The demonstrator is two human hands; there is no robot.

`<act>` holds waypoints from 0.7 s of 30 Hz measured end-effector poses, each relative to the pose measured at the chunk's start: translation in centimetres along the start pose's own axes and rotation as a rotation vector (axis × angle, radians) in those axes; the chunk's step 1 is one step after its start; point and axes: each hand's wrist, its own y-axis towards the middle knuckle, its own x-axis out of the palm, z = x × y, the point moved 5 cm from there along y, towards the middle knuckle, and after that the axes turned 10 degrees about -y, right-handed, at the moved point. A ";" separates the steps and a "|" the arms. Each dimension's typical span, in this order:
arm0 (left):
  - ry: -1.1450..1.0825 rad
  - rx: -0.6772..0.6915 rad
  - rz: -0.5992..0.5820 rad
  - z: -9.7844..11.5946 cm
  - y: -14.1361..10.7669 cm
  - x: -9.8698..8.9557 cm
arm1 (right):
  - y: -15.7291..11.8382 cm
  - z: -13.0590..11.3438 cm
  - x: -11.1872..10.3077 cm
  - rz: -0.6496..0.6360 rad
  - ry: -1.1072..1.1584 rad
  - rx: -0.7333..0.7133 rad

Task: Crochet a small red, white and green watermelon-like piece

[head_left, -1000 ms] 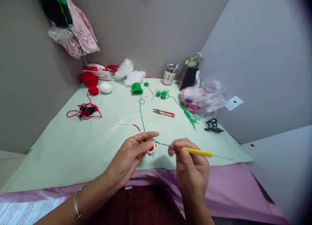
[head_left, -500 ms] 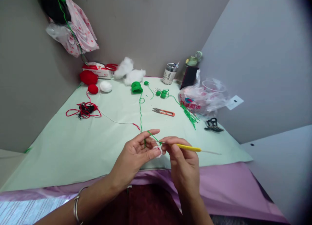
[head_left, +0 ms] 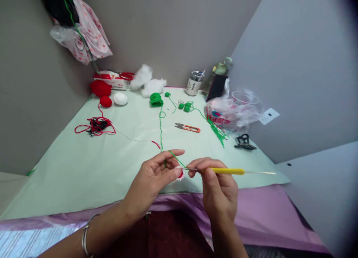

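Observation:
Between thumb and fingers, my left hand (head_left: 152,176) pinches a small round crochet piece (head_left: 179,175), white at the rim and red in the middle. Green yarn (head_left: 161,131) runs from a green skein (head_left: 156,100) to my left hand and over its raised index finger. My right hand (head_left: 219,187) is closed on a yellow-handled crochet hook (head_left: 228,171). The hook's thin metal tip reaches the upper right edge of the piece, where the green yarn meets it.
Orange thread snips (head_left: 187,128) lie beyond my hands. Tangled red and black yarn (head_left: 97,126) is at left. At right are a plastic bag (head_left: 233,110), cut green strands (head_left: 217,133) and a black hair clip (head_left: 245,142). A can of pens (head_left: 194,84) stands at the back.
My right hand has moved right with the hook, which now lies nearly level. More of the round piece and its red middle shows.

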 end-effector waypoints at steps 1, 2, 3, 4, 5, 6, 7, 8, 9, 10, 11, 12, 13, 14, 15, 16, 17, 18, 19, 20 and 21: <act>0.000 0.002 -0.002 0.0 0.0 0.0 | -0.2 -0.3 -0.1 -0.001 -0.051 -0.033; 0.000 0.004 -0.003 0.1 0.1 0.1 | -0.4 -0.5 -0.1 -0.001 -0.104 -0.072; 0.000 0.005 -0.001 0.1 0.1 0.1 | -0.6 -0.8 -0.1 -0.005 -0.159 -0.119; 0.001 0.008 0.004 0.2 0.1 0.1 | -0.8 -1.1 -0.1 -0.013 -0.217 -0.168; 0.004 0.013 0.011 0.2 0.1 0.1 | -0.9 -1.4 0.0 -0.027 -0.276 -0.216; 0.011 0.020 0.017 0.2 0.1 0.0 | -1.0 -1.6 0.2 -0.042 -0.333 -0.263; 0.023 0.029 0.021 0.3 0.1 0.0 | -1.2 -1.9 0.4 -0.057 -0.387 -0.307; 0.039 0.039 0.023 0.4 0.1 0.0 | -1.2 -2.1 0.6 -0.065 -0.433 -0.351; 0.058 0.051 0.023 0.4 0.1 -0.1 | -1.3 -2.3 0.7 -0.066 -0.471 -0.391; 0.077 0.064 0.021 0.5 0.1 -0.1 | -1.3 -2.5 0.9 -0.060 -0.500 -0.423; 0.094 0.077 0.018 0.5 0.0 -0.1 | -1.4 -2.6 1.0 -0.050 -0.520 -0.450; 0.109 0.092 0.016 0.6 0.0 -0.1 | -1.4 -2.7 1.0 -0.040 -0.530 -0.468; 0.122 0.105 0.016 0.7 0.0 -0.1 | -1.4 -2.7 1.1 -0.034 -0.532 -0.476; 0.131 0.116 0.016 0.8 0.0 -0.1 | -1.4 -2.7 1.1 -0.029 -0.529 -0.473; 0.137 0.124 0.019 0.8 0.0 -0.1 | -1.4 -2.6 1.1 -0.026 -0.520 -0.462; 0.140 0.130 0.020 0.9 0.0 0.0 | -1.5 -2.5 1.1 -0.026 -0.506 -0.447; 0.141 0.133 0.020 0.9 0.0 0.0 | -1.5 -2.3 1.0 -0.030 -0.490 -0.425; 0.140 0.134 0.017 0.9 0.0 0.1 | -1.5 -2.2 1.0 -0.035 -0.474 -0.400; 0.141 0.136 0.013 0.9 0.0 0.1 | -1.5 -2.1 1.0 -0.040 -0.461 -0.380; 0.146 0.141 0.012 1.0 0.0 0.1 | -1.6 -2.0 1.0 -0.046 -0.454 -0.369; 0.157 0.150 0.017 1.0 -0.1 0.1 | -1.6 -2.0 1.0 -0.047 -0.454 -0.365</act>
